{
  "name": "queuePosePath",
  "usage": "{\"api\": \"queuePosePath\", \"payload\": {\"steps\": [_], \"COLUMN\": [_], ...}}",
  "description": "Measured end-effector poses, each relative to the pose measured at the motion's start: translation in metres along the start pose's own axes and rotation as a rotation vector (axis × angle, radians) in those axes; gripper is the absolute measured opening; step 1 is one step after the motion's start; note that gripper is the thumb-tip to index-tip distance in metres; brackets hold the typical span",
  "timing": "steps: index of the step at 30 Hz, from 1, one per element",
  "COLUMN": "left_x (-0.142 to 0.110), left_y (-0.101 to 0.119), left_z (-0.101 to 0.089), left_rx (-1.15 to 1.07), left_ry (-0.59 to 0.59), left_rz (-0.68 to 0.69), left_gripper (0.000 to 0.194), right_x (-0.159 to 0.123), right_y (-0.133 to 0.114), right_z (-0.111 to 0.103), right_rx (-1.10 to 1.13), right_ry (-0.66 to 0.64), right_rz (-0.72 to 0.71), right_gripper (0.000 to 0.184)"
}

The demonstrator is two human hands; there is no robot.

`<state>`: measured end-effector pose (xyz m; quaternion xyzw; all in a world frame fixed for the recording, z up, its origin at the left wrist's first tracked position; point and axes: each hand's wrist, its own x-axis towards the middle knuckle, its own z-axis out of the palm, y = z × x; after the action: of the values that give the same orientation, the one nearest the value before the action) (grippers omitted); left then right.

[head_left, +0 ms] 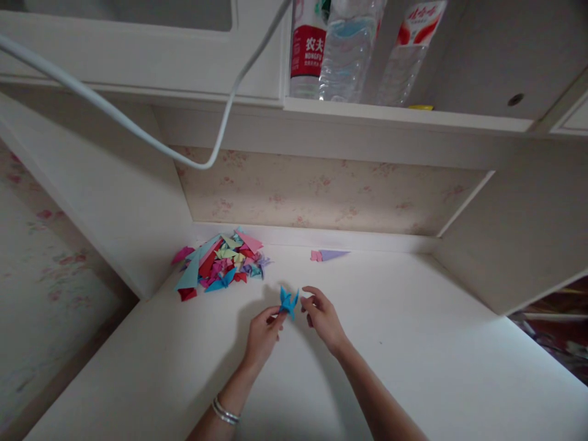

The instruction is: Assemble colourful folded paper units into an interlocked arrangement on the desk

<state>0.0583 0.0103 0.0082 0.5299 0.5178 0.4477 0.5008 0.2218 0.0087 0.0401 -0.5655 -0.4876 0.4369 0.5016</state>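
A folded blue paper piece with several pointed petals, like an origami flower point(288, 302), is pinched in my left hand point(265, 335) above the white desk point(413, 355). The thumb and fingers of that hand grip its lower left side. Just to the right, my right hand point(323, 315) hovers with fingers curved and apart, close to the petals with nothing visible in it. Beyond my left hand lies a heap of folded coloured papers point(223, 260), in pink, red, green, purple and blue.
Near the back edge lies a purple and pink folded paper piece point(329, 255). Overhead, a shelf point(413, 122) holds clear plastic bottles point(348, 58). A white cable point(151, 139) hangs down in front of the cabinet. Side panels bound the desk left and right.
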Motion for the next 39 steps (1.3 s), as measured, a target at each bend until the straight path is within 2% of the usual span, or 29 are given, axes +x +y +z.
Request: {"api": "queuePosePath", "payload": {"steps": [2,5,10,14,17,24,33,39], "left_x": [-0.001,-0.003,-0.007,-0.009,-0.009,-0.007,-0.007,-0.008], "left_y": [0.002,0.005,0.013,0.020,0.020,0.011,0.005,0.010], "left_z": [0.000,0.001,0.005,0.006,0.007,0.009,0.011,0.011], "left_rx": [-0.127,-0.236,-0.206,-0.138,-0.106,-0.031,0.025,0.008], "left_ry": [-0.008,-0.046,-0.149,-0.196,-0.221,-0.217,-0.213,-0.194], "left_rz": [-0.069,-0.096,-0.104,-0.092,-0.091,-0.064,-0.086,-0.102], "left_gripper": [0.043,0.046,0.044,0.043,0.043,0.044,0.041,0.039], "right_x": [-0.009,-0.026,-0.045,-0.043,-0.042,-0.041,-0.038,-0.039], "right_y": [0.006,0.022,0.041,0.037,0.034,0.039,0.044,0.042], "right_z": [0.001,0.010,0.019,0.016,0.015,0.015,0.014,0.013], "right_rx": [0.114,0.230,0.191,0.234,0.239,0.265,0.298,0.325], "right_ry": [0.016,-0.037,-0.063,-0.028,-0.038,-0.002,0.042,0.043], "right_rz": [0.029,0.056,-0.010,0.030,0.020,0.014,0.042,0.049], "right_gripper": [0.039,0.047,0.050,0.056,0.051,0.040,0.040,0.038]}}
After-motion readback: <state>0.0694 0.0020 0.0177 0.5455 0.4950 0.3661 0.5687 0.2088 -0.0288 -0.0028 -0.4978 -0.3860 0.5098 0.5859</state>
